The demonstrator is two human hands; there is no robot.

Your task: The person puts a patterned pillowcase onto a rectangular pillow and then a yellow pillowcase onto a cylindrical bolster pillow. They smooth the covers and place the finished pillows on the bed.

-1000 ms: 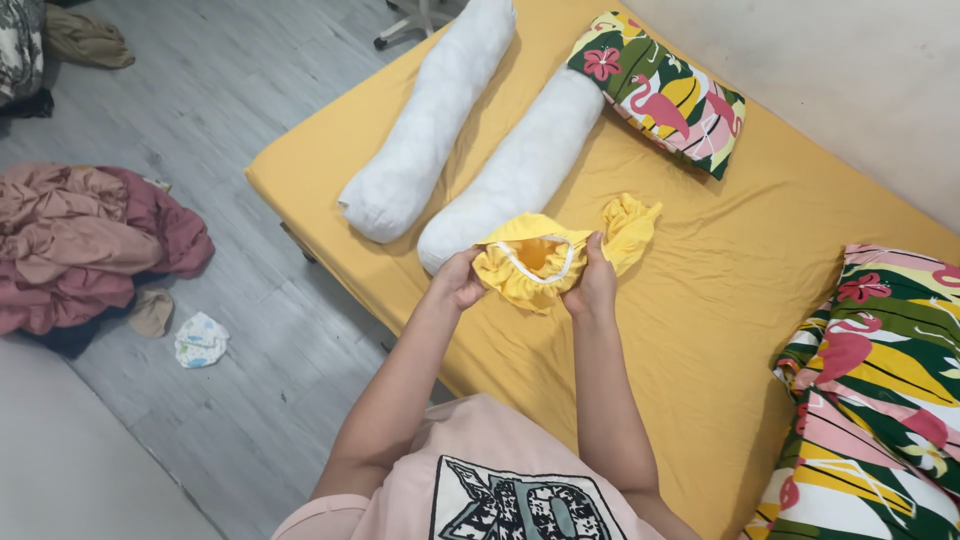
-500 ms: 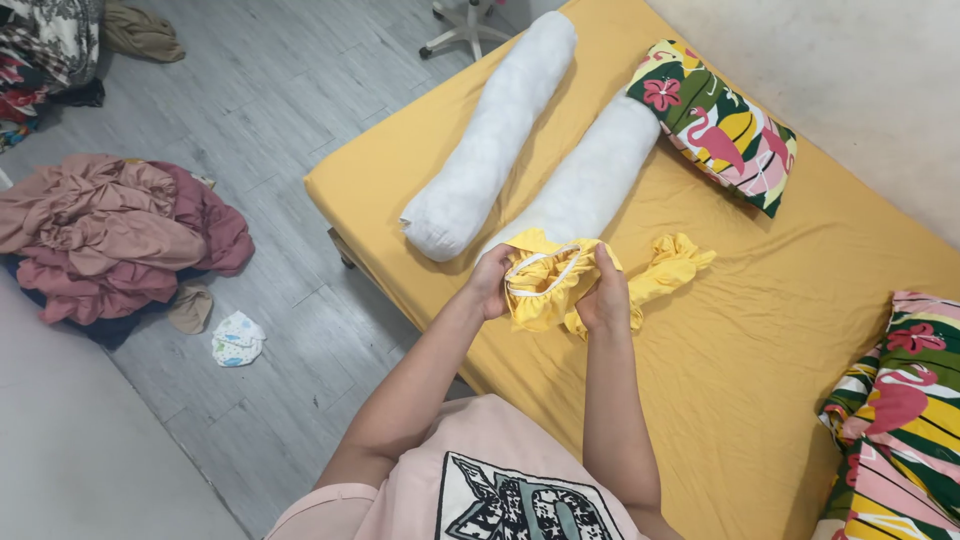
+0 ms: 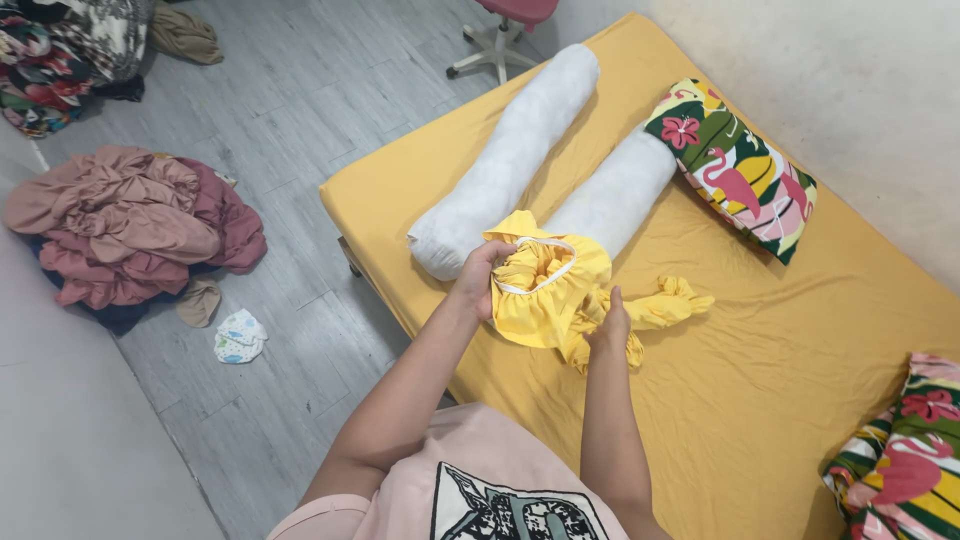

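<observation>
The left hand (image 3: 478, 275) grips the gathered, elastic-edged opening of a yellow bolster cover (image 3: 548, 290) — held up at the near end of a white bolster (image 3: 615, 195) on the bed (image 3: 760, 400). The right hand (image 3: 610, 325) pinches the cover's trailing cloth just below.

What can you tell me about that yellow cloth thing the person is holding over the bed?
The yellow cover looks like thin, soft fabric, bunched and heavily wrinkled, with a white elastic edge around its gathered opening. The left hand pinches the rim of the opening and holds it up over the near end of one white bolster. The right hand grasps the crumpled lower part. The cover's tail trails to the right and lies on the yellow bedsheet.
</observation>
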